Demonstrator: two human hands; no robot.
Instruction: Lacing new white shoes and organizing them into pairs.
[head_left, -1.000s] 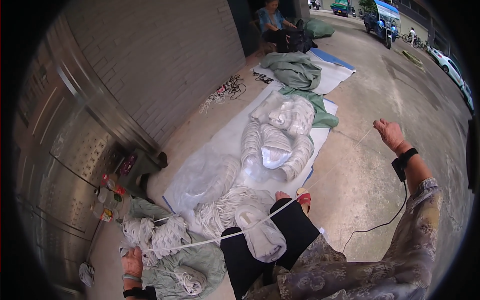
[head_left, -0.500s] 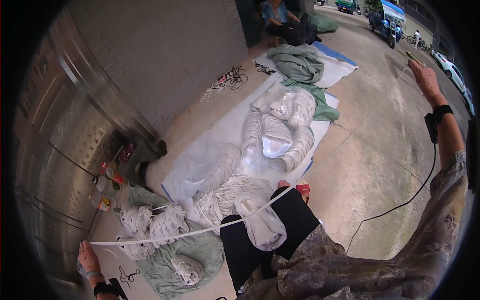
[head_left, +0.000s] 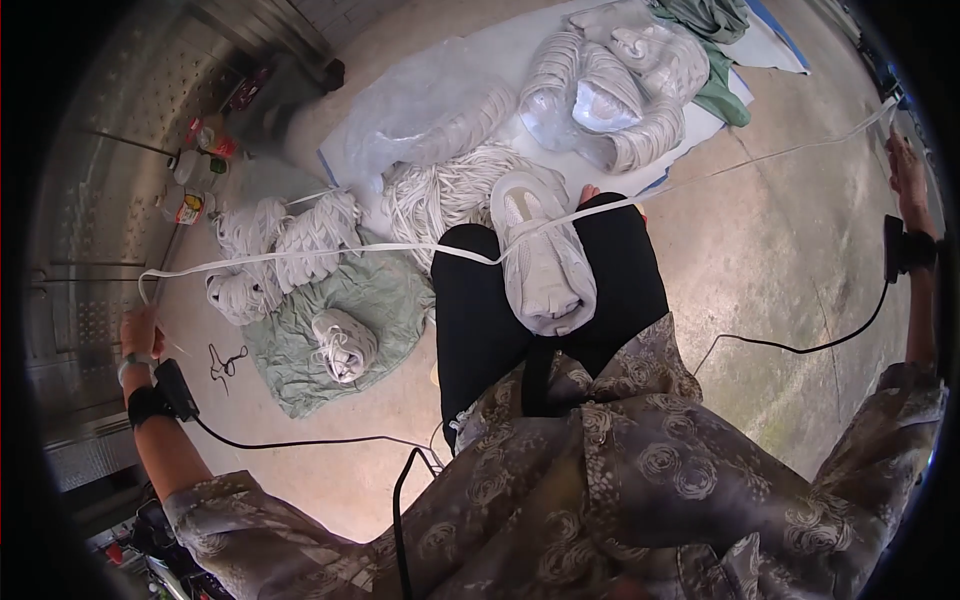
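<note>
White flat cord [head_left: 420, 247] runs taut between both hands, and each grip is closed on one end of it. The left hand [head_left: 140, 333], out at the person's left side, has its fingers wrapped round the cord where it doubles back in a narrow loop. The right hand [head_left: 908, 170], stretched far out to the right near the rim of the view, pinches the other end; its fingers are small and partly hidden there, but the cord ends at them. A black strap with a small black box sits on each wrist, and a thin black cable leads from each back toward the body.

Between the hands the cord passes over the person's crossed knee, touching the pale grey sneaker [head_left: 540, 255] that rests on the black trouser leg [head_left: 480, 320]. The person wears a brown rose-patterned shirt.

On the concrete floor [head_left: 790, 300] below the cord, bundles of white cord [head_left: 280, 250] lie on a green cloth [head_left: 370, 300], with a smaller wound skein [head_left: 343, 343] just beside them. Farther out, a loose heap of cord [head_left: 450, 195] lies on a clear plastic sheet [head_left: 420, 110], and wrapped coils [head_left: 610, 90] lie beyond it. Small bottles [head_left: 190, 180] stand by the metal wall at the left.
</note>
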